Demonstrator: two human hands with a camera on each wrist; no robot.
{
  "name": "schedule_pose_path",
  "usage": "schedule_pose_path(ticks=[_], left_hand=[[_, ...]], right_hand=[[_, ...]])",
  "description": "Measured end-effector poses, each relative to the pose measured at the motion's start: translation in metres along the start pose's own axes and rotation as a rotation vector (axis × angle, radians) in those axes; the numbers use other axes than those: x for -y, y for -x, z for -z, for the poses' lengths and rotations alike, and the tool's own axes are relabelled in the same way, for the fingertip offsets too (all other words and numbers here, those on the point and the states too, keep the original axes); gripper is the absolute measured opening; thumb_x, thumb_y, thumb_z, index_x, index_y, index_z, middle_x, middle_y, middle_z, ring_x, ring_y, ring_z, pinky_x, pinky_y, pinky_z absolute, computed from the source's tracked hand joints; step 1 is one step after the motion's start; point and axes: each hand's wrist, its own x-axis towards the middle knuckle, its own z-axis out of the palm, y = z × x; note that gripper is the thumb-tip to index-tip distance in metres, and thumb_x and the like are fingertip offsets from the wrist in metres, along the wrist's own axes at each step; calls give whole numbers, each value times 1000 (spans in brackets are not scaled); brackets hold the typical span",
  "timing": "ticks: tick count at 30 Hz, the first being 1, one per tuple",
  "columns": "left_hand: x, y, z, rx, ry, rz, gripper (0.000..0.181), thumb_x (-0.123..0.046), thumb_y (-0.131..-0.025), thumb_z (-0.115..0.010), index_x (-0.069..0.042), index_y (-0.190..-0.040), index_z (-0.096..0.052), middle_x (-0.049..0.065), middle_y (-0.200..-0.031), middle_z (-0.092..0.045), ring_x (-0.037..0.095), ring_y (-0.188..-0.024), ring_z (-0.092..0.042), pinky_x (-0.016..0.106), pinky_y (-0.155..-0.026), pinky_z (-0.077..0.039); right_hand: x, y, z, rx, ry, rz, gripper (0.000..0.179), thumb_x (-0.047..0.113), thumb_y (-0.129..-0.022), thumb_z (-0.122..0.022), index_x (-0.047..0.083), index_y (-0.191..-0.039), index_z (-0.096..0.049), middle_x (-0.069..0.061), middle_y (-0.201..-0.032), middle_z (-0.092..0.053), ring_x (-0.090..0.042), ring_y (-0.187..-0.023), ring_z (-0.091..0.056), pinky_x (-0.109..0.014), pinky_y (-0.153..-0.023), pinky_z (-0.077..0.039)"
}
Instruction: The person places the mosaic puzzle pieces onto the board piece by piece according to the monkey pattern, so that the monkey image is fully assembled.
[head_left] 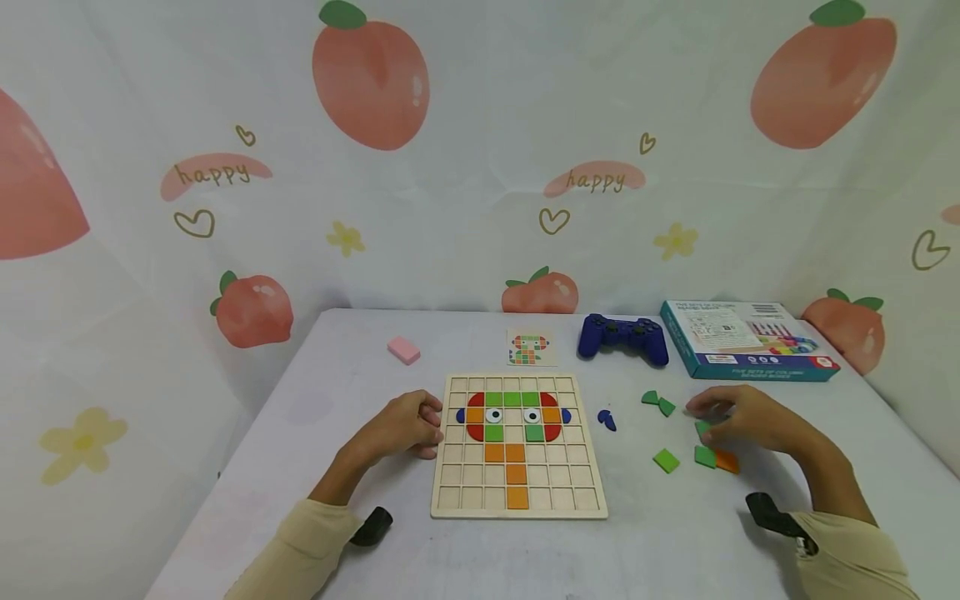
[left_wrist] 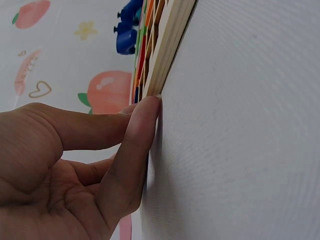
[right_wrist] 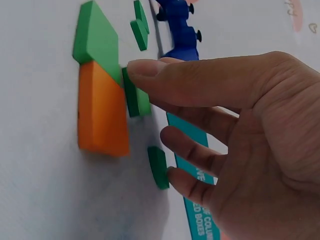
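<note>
Wooden puzzle board (head_left: 562, 498), partly tiled, flat on the counter (head_left: 660, 550), left hand (head_left: 401, 425) holding its left edge. To its right, orange tile (head_left: 727, 462); just beyond, right hand (head_left: 750, 417), fingers curved, thumb at a green tile (head_left: 702, 427), can't tell whether gripped. Farther back: picture card (head_left: 532, 347), blue game controller (head_left: 622, 334), box (head_left: 731, 333).

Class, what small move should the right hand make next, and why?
Probably pinch the green piece beneath it: the right hand is poised there, thumb close to the piece. The card shows green shapes low down, where the board has none.
</note>
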Motion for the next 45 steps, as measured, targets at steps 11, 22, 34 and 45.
schedule_pose_path(ticks=[11,22,34,45], left_hand=[[0,-1,-1,-9,-1,15,43,3,-92,-75,6,-132,-59,13,-105,-61,19,-80,-66,30,-70,-66],[1,-1,-1,-11,-13,9,43,3,-92,-75,6,-131,-59,13,-105,-61,19,-79,-65,30,-70,-65],[1,0,0,1,-11,-3,44,2,-92,-75,6,-132,-59,13,-105,-61,19,-79,-65,30,-70,-66],[2,-3,-1,-16,-16,5,42,2,-92,-75,5,-130,-59,12,-103,-61,19,-78,-65,28,-69,-65]], right_hand=[[-9,5,6,3,-19,-18,43,13,-86,-80,3,-127,-73,-13,-122,-73,-31,-109,-58,-38,-83,-52],[-9,4,4,6,-43,-43,39,14,-88,-80,2,-124,-74,-9,-115,-74,-26,-101,-59,-34,-78,-51],[-5,2,3,-1,-40,-51,42,19,-89,-79,2,-127,-74,-8,-113,-71,-25,-99,-58,-34,-76,-52],[30,-3,-14,-55,-12,65,41,24,-89,-80,5,-125,-75,-8,-111,-68,-26,-102,-56,-33,-74,-52]])
